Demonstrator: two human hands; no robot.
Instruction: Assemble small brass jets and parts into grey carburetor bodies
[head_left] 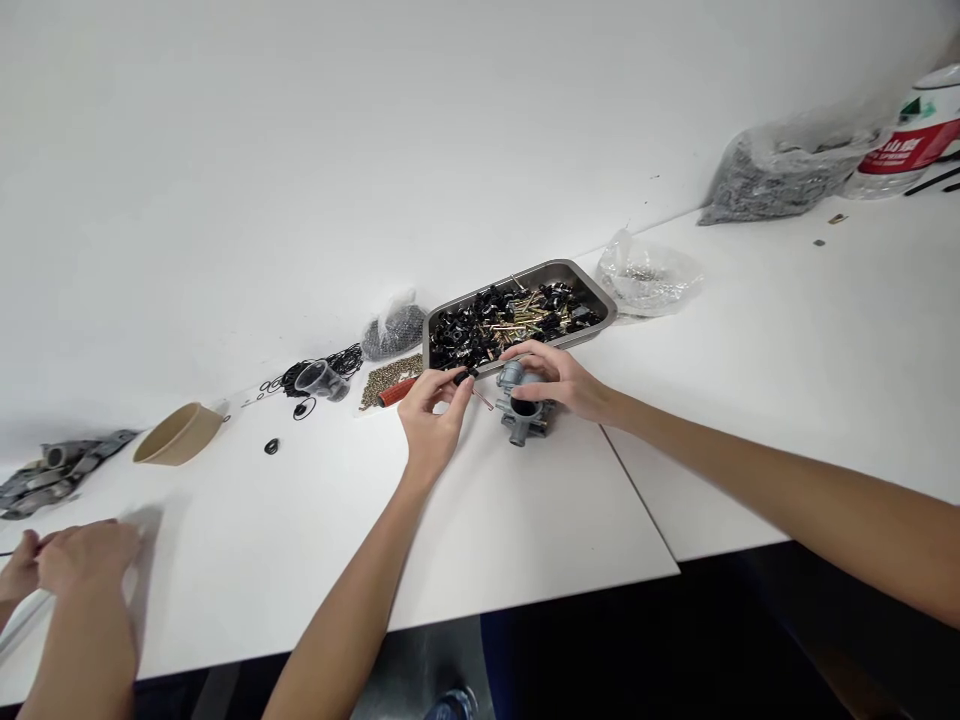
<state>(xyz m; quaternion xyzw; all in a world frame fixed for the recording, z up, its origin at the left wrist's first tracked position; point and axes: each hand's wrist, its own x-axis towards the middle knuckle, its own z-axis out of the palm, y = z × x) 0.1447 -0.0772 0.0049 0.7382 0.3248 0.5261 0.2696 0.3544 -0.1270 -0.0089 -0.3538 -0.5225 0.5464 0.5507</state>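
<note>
One small black part (pixel 466 376), pinched in left hand (pixel 432 425), lies at ten o'clock from one grey casting (pixel 518 432), clasped in right hand (pixel 562 384), tray (pixel 596 292) at twelve; light pinch, steady clasp likely serve best.

From here, the white bench (pixel 750 400) lies open in front of the metal casting (pixel 523 405), right up to its near edge. Behind the casting, the rimmed tray (pixel 592 325) blocks the way; the orange-red piece (pixel 396 392) and clear cup (pixel 322 380) crowd its left.
</note>
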